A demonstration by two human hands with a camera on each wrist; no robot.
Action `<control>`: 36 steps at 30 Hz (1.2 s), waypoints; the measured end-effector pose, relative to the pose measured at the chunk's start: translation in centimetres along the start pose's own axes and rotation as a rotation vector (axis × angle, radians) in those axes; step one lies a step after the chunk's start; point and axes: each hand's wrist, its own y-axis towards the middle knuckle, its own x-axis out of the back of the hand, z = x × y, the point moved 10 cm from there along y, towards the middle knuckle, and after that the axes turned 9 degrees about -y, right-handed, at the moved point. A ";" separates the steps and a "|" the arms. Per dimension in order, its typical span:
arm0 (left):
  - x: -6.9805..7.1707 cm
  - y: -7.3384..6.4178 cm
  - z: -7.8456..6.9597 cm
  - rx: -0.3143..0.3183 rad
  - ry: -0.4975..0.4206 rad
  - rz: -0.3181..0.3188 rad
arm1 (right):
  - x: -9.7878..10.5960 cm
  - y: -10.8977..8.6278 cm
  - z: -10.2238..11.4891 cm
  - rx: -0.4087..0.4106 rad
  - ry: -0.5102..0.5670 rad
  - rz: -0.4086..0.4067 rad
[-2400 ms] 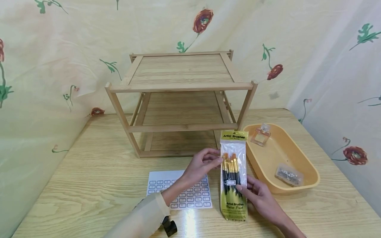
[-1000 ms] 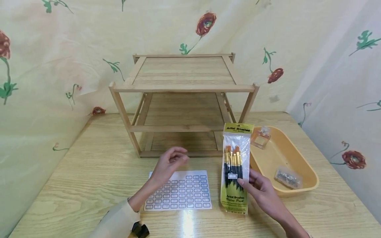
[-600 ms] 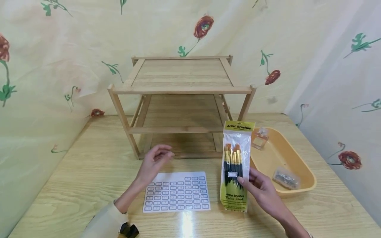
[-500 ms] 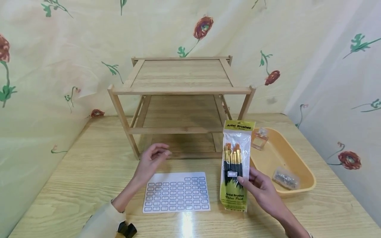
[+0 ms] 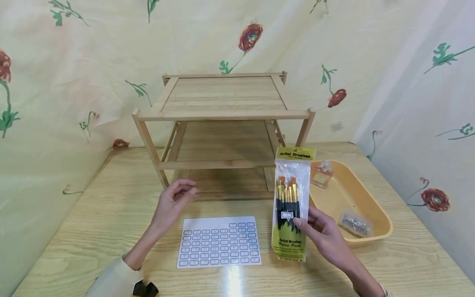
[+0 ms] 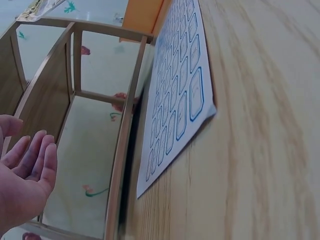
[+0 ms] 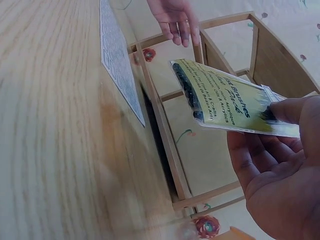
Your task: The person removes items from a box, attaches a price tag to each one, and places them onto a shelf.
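Pinching the Artist Brushes pack [image 5: 292, 205] between thumb and fingers of the right hand [image 5: 325, 234], right of the label sheet [image 5: 219, 242], near the yellow tray [image 5: 341, 196], with the left hand [image 5: 170, 206] free and loosely bent in front of the wooden rack [image 5: 228, 142]

Brush pack [image 5: 291, 202] yellow-green, black-lettered; sheet [image 5: 219, 242] white, blue-outlined boxes; tray [image 5: 345, 187] yellow-orange; backdrop [image 5: 204, 41] cream, red-flowered.

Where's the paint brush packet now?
In the head view, the brush packet is right of centre, held in the right hand, with the printed sheet to its left and the yellow tray to its right.
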 end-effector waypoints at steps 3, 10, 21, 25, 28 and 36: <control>0.8 -0.2 -0.3 -0.030 0.006 -0.018 | 0.1 0.3 0.3 0.006 -0.009 -0.001; 2.9 -0.5 -1.1 -0.056 0.002 -0.071 | 0.3 1.0 1.0 0.033 0.010 0.000; 5.6 -0.5 -2.6 -0.092 -0.004 -0.139 | 0.8 1.9 2.1 0.044 0.009 -0.029; 6.4 -0.3 -2.8 -0.094 -0.030 -0.143 | 0.7 2.2 2.5 0.066 0.016 -0.031; 7.0 -0.1 -3.1 -0.102 -0.025 -0.151 | 0.5 2.4 2.8 0.081 0.019 -0.031; 8.6 0.3 -3.9 -0.123 -0.079 -0.223 | 0.5 2.9 3.3 0.092 0.028 -0.030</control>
